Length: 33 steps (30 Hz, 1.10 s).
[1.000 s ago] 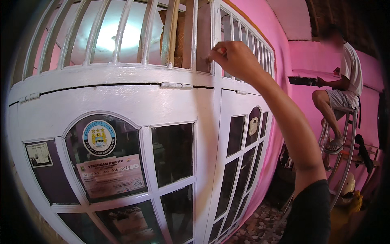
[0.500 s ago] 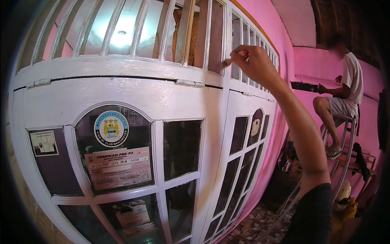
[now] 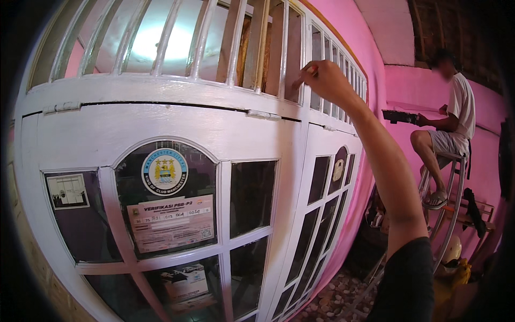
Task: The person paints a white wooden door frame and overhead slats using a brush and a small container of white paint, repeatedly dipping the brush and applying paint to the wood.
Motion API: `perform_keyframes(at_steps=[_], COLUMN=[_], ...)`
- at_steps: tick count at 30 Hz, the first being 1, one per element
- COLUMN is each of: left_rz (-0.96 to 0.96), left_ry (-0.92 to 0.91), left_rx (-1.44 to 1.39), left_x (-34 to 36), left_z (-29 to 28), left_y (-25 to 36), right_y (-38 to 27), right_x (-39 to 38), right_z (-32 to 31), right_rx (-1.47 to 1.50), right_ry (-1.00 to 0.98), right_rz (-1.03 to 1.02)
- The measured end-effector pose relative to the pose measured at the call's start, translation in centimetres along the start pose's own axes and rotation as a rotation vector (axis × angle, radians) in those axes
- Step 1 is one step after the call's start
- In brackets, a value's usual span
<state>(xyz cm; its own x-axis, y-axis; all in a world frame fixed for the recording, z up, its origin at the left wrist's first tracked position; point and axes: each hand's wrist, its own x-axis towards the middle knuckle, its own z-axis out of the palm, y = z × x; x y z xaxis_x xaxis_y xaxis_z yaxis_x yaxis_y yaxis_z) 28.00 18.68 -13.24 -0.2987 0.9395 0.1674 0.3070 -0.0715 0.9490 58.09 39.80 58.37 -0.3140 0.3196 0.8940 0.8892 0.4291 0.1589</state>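
My right hand [image 3: 328,81] is raised at upper centre, its fingers closed around a small paintbrush [image 3: 298,82]. Most of the brush is hidden by my fingers, and its tip is blurred. The brush end is beside the white upright post [image 3: 302,115], by the lower end of the white slats [image 3: 234,45] above the door. Whether the bristles touch the wood I cannot tell. Below is the white door [image 3: 177,121], with dark glass panes, a round blue-and-white sticker [image 3: 164,170] and a pink paper notice [image 3: 170,222]. My left hand is out of view.
At the right, another person [image 3: 462,104] sits high on a metal ladder [image 3: 456,198], holding a dark tray [image 3: 399,116] near the pink wall [image 3: 407,86]. A second white panelled door [image 3: 322,214] adjoins the post. Pebble-patterned floor [image 3: 327,300] lies below.
My view has shifted slightly, so the door appears further right. My right hand and the brush have moved slightly against the post and slats. The other person's tray has tilted.
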Motion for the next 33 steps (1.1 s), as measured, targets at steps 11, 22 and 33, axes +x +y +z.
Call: perform_keyframes(at_steps=[11,22,33], left_rz=[0.008,-0.023,-0.043], left_ry=[-0.026,0.032,0.120], left_rx=[-0.008,0.013,0.032], left_x=[0.6,0.4,-0.7], left_z=[-1.1,1.7,4.9], left_y=[-1.1,-0.7,-0.9], right_y=[2.5,6.3,7.5], right_x=[3.2,11.7,16.7], right_z=[-2.4,-2.5,-1.4], right_rx=[0.012,-0.054,0.042], right_ry=[0.261,0.713,0.763], right_rz=[-0.019,-0.106,0.002])
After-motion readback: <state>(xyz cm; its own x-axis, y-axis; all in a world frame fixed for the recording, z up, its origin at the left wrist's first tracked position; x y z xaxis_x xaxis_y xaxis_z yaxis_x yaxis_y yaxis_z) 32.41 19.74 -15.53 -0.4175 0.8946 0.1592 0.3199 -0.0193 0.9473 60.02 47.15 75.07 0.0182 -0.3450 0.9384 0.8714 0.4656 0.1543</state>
